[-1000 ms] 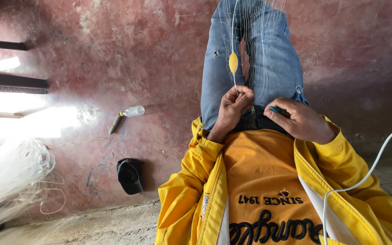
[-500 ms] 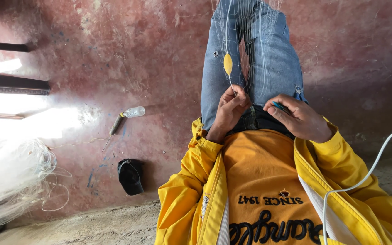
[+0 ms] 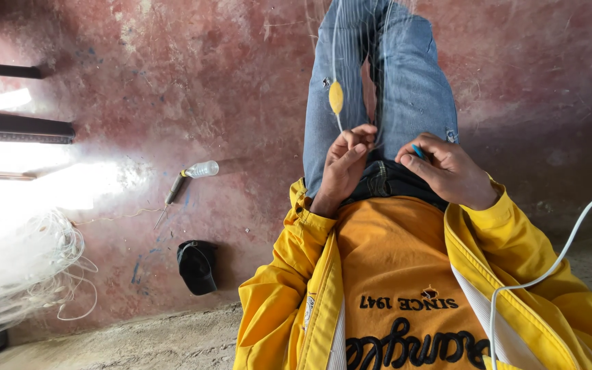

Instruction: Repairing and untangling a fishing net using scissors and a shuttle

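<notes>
Pinching a thin, limp fishing line [image 3: 338, 123] just below its light yellow float [image 3: 336, 97], the left hand [image 3: 342, 164] grips with fingertips; the right hand [image 3: 447, 171], beside it, curls around a small blue tool [image 3: 418, 151].

Net-mending yard, heaped fishing net [image 3: 15, 274], red concrete floor [image 3: 173, 82]

Hands over lap: left hand [image 3: 346, 164] pinching line under float [image 3: 336, 97], right hand [image 3: 450, 171] just beside w/ small tool [image 3: 417, 151]. Bottle [image 3: 201, 169] on floor well left of legs, cap [image 3: 197, 266] near it, net [image 3: 22, 267] at far left edge.
</notes>
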